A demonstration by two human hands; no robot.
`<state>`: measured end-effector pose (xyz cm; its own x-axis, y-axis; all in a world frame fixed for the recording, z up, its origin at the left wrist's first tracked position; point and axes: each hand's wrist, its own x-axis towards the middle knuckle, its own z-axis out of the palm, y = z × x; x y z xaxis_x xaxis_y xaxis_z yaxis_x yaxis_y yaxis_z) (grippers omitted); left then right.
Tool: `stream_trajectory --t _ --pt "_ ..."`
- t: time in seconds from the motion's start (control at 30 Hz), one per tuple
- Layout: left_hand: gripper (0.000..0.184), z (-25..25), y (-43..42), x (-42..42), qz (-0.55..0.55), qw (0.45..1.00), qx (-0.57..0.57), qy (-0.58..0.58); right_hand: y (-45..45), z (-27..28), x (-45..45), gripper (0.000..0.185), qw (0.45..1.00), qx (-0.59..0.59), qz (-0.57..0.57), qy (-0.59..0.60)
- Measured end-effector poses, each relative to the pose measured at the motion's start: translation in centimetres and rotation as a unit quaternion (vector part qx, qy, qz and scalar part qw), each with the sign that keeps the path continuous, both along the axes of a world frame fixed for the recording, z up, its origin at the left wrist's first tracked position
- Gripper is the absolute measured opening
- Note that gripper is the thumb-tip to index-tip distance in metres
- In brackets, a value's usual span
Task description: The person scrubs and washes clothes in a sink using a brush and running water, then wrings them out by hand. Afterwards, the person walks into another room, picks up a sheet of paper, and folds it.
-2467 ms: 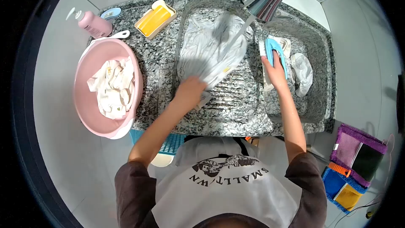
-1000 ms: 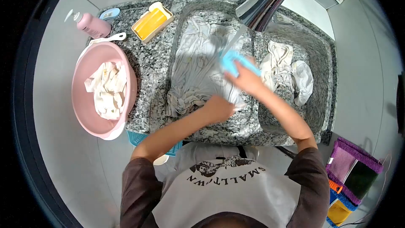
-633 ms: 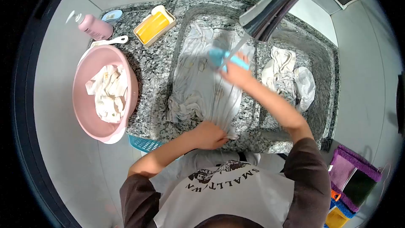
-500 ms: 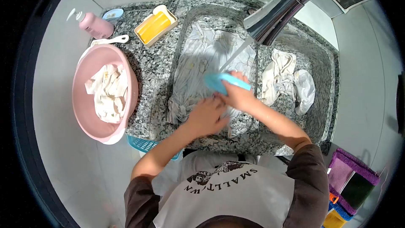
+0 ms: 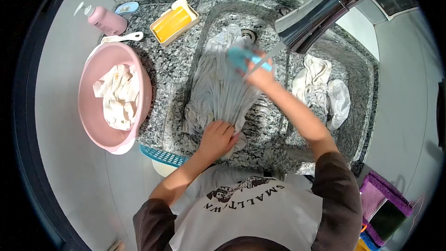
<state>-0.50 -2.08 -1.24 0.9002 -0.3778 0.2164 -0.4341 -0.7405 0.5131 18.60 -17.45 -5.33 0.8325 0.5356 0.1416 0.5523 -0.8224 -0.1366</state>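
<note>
A wet, pale grey garment lies spread over the ribbed stone washboard in the left basin. My left hand grips its near edge, with the cloth bunched under the fingers. In my right hand is a light blue scrubbing brush, held by its handle and pressed to or just over the upper part of the garment. Motion blurs the brush head. Water runs from the chrome faucet down past my right hand.
White cloths lie in the right basin. On the left, a pink tub holds a white garment. A soap dish, pink pump bottle, white-handled brush and blue brush stand behind it. Cleaning pads hang at lower right.
My left hand has moved down and closed on the garment's near edge. My right hand has carried the brush up the cloth. The garment is drawn narrower, uncovering the drain and washboard ridges.
</note>
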Motion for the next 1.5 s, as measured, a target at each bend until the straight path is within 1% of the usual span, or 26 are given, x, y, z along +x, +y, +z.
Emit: stream_trajectory --t 0.03,0.13,0.23,0.3,0.33,0.4,0.47,0.5,0.53,0.6,0.67,0.73,0.77,0.8,0.87,0.93,1.0,1.07,1.1,1.17,1.23,1.27,1.33,1.37,1.43,1.5 --pt "0.019 0.2 0.0 0.4 0.003 1.0 0.002 -0.003 -0.3 -0.4 2.0 0.043 0.997 0.052 -0.02 -0.049" --pt "0.019 0.4 -0.5 0.3 0.022 0.999 -0.017 -0.04 0.0 -1.9 1.6 0.042 0.999 0.044 0.007 -0.02" --pt "0.018 -0.1 -0.3 0.3 -0.003 0.999 -0.043 0.014 1.8 -5.5 -4.5 0.043 0.986 -0.018 0.056 -0.159" --pt "0.019 -0.2 -0.5 -0.2 -0.079 0.994 -0.072 0.012 2.5 -3.7 -4.9 0.044 0.998 0.03 0.06 0.006" --pt "0.019 0.1 -0.3 -0.2 -0.09 0.993 -0.069 0.042 2.5 -1.0 -2.0 0.042 1.0 0.001 0.03 -0.008" --pt "0.019 0.5 -0.2 -0.7 -0.087 0.991 -0.089 0.059 1.5 -2.2 3.8 0.044 0.999 -0.011 0.013 -0.046" --pt "0.02 1.1 0.0 0.5 -0.086 0.989 -0.107 0.061 0.8 -0.2 6.0 0.049 0.998 0.003 -0.011 -0.061" --pt "0.025 1.7 0.3 1.2 -0.039 0.992 -0.068 0.094 0.2 -0.3 6.1 0.049 0.998 0.003 -0.01 -0.062" --pt "0.03 2.0 0.6 2.3 0.009 0.992 -0.028 0.125 -0.2 -0.3 6.3 0.051 0.996 0.068 -0.048 -0.028" --pt "0.042 1.4 0.3 6.5 0.057 0.992 0.11 0.003 -0.8 1.6 5.2 0.055 0.982 0.147 -0.103 0.056" --pt "0.049 -2.9 0.0 11.0 0.077 0.984 0.147 -0.065 -1.9 4.4 3.4 0.059 0.974 0.14 -0.125 0.128" --pt "0.052 -6.8 -1.1 14.1 0.098 0.983 0.116 -0.103 -3.5 4.9 1.4 0.061 0.974 0.116 -0.124 0.15" --pt "0.054 -8.0 -1.9 15.0 0.115 0.98 0.087 -0.139 -4.5 4.5 0.1 0.06 0.971 0.161 -0.13 0.121" --pt "0.054 -8.5 -3.2 15.3 0.115 0.98 0.086 -0.141 -5.3 4.4 -0.9 0.06 0.965 0.206 -0.136 0.093" --pt "0.059 -9.2 -6.2 15.3 0.071 0.986 -0.01 -0.152 -6.7 4.7 -2.8 0.059 0.954 0.237 -0.157 0.098" --pt "0.059 -9.0 -9.5 13.8 0.044 0.992 0.01 -0.116 -8.2 4.5 -4.0 0.059 0.927 0.299 -0.186 0.133" --pt "0.058 -8.4 -10.6 11.8 0.014 0.996 0.034 -0.083 -9.1 4.8 -4.5 0.059 0.934 0.28 -0.176 0.135" --pt "0.063 -6.8 -10.6 9.6 -0.021 0.999 0.028 0.037 -9.1 5.6 -4.9 0.06 0.952 0.235 -0.158 0.119" --pt "0.063 -5.1 -9.4 8.9 -0.022 0.999 0.029 0.038 -8.6 6.2 -5.0 0.06 0.951 0.236 -0.159 0.119" --pt "0.061 -1.8 -5.1 7.0 0.038 0.992 0.107 0.053 -7.2 6.9 -5.6 0.059 0.964 0.188 -0.149 0.116" --pt "0.057 -2.2 -1.8 5.3 0.054 0.991 0.107 0.062 -5.2 5.5 -5.8 0.054 0.981 0.133 -0.106 0.097" --pt "0.052 -2.4 -1.1 4.7 0.07 0.989 0.106 0.07 -3.5 5.1 -6.2 0.051 0.973 0.158 -0.085 0.142" --pt "0.046 -0.6 -1.3 3.5 0.069 0.984 0.126 0.106 0.2 5.4 -6.5 0.048 0.968 0.118 -0.013 0.223" --pt "0.039 0.0 -1.5 3.0 0.071 0.977 0.145 0.139 1.2 4.1 -6.9 0.048 0.967 0.118 -0.015 0.224" --pt "0.033 -0.4 -1.2 2.2 0.085 0.977 0.147 0.13 2.6 0.7 -7.4 0.047 0.993 0.102 0.038 0.038" --pt "0.027 -0.5 -0.9 2.1 0.101 0.976 0.147 0.122 1.3 -0.5 -2.1 0.048 0.995 0.066 0.022 0.076"
